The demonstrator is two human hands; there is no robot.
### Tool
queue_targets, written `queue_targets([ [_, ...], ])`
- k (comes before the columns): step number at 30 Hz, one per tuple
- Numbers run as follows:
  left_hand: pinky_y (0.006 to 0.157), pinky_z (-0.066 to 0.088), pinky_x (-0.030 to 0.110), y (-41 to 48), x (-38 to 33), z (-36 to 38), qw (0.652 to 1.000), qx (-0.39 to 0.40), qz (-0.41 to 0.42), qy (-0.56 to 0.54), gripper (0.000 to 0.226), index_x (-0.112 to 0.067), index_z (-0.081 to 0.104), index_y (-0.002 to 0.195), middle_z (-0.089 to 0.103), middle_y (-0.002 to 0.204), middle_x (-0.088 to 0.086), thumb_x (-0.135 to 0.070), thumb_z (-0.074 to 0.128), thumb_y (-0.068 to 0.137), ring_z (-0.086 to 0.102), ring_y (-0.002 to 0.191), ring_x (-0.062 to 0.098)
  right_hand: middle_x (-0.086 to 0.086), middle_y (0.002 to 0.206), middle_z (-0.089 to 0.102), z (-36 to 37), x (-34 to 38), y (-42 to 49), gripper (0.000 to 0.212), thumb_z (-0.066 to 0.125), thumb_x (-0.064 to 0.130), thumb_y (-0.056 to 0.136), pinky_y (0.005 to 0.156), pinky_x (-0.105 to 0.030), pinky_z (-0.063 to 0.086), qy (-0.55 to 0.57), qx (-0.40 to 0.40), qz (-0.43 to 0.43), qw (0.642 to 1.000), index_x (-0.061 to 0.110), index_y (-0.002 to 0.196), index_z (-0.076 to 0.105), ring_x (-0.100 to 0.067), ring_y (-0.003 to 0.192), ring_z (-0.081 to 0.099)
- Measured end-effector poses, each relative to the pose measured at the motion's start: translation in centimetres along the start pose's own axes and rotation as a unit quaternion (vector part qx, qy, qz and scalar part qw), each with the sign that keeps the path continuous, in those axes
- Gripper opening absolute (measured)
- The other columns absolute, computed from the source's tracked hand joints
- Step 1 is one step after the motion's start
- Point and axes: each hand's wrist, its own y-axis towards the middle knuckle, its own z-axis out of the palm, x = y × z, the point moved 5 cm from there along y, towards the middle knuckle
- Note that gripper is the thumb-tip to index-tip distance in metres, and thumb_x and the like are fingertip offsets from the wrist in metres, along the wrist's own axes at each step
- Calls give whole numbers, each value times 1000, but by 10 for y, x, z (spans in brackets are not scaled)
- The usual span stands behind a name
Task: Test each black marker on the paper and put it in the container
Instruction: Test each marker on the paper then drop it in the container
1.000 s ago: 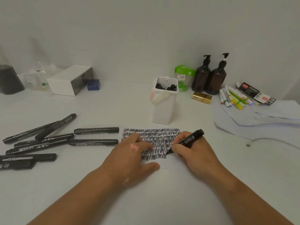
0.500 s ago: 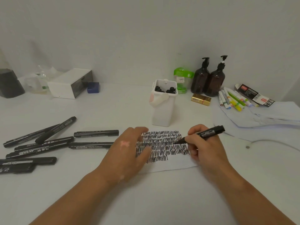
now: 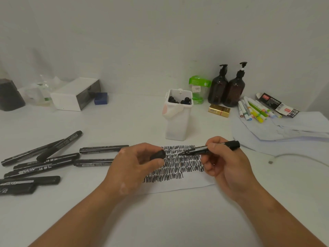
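I log a loose heap of capped black markers (image 3: 53, 157) on the left of the white table (image 3: 160, 220). Left hand (image 3: 135, 168) pinches a small black cap (image 3: 157, 155) over the scribbled white paper sheet (image 3: 178, 186). Just behind the sheet stands the tall white plastic container (image 3: 178, 125), with black marker ends showing inside. Right hand (image 3: 226, 166) grips the uncapped black marker (image 3: 213, 147), its tip pointing left toward the cap.
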Motion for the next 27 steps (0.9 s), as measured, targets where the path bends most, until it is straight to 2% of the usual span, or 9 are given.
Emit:
queue_targets([
  [7, 78, 52, 11, -2, -1, 7, 999, 40, 16, -20, 31, -40, 77, 97, 78, 94, -12, -15, 82, 79, 73, 89, 4, -14, 62, 65, 6, 1, -4, 7, 67, 17, 79, 40, -23, 39, -33, 20, -27, 999, 19, 73, 71, -19, 47, 52],
  [10, 77, 54, 16, -3, -1, 13, 997, 61, 24, -27, 31, -39, 77, 97, 78, 92, -8, -14, 82, 79, 72, 84, 5, -17, 66, 68, 13, -2, -6, 2, 72, 18, 78, 41, -24, 40, -63, 48, -28, 996, 17, 79, 73, -20, 49, 54],
  [14, 75, 55, 26, -3, -3, 15, 997, 62, 52, -12, 19, -34, 75, 98, 75, 91, -6, -26, 76, 81, 69, 81, 14, -11, 67, 70, 16, -1, -9, 20, 81, 28, 70, 44, -26, 41, -144, 65, -32, 987, 17, 87, 78, -19, 52, 55],
  [18, 64, 45, 27, -6, -6, 17, 993, 83, 68, -58, 11, -25, 65, 95, 67, 75, -3, -33, 59, 89, 56, 66, 16, -5, 59, 65, 15, 2, -10, 20, 84, 23, 70, 42, -25, 41, -201, 48, -46, 977, 24, 89, 77, -17, 47, 54],
  [21, 64, 42, 32, -8, -5, 21, 991, 96, 44, -88, 13, -21, 55, 93, 63, 71, 4, -33, 50, 93, 51, 64, 21, -2, 59, 64, 20, 1, -14, 17, 80, 27, 75, 45, -21, 41, -244, 56, -81, 965, 24, 89, 71, -15, 46, 53],
  [24, 59, 38, 30, -9, -6, 24, 991, 84, 33, -97, 21, -17, 49, 90, 50, 64, 3, -37, 47, 95, 43, 60, 20, 7, 59, 60, 25, 0, -15, 15, 77, 32, 77, 47, -19, 38, -242, 58, -100, 963, 24, 86, 69, -11, 47, 47],
  [27, 53, 32, 25, -10, -9, 28, 987, 72, 27, -144, 27, -10, 41, 87, 34, 61, -3, -32, 47, 101, 31, 56, 16, 8, 57, 58, 27, 0, -13, 11, 76, 27, 79, 46, -20, 38, -210, 56, -87, 972, 21, 83, 67, -11, 46, 45],
])
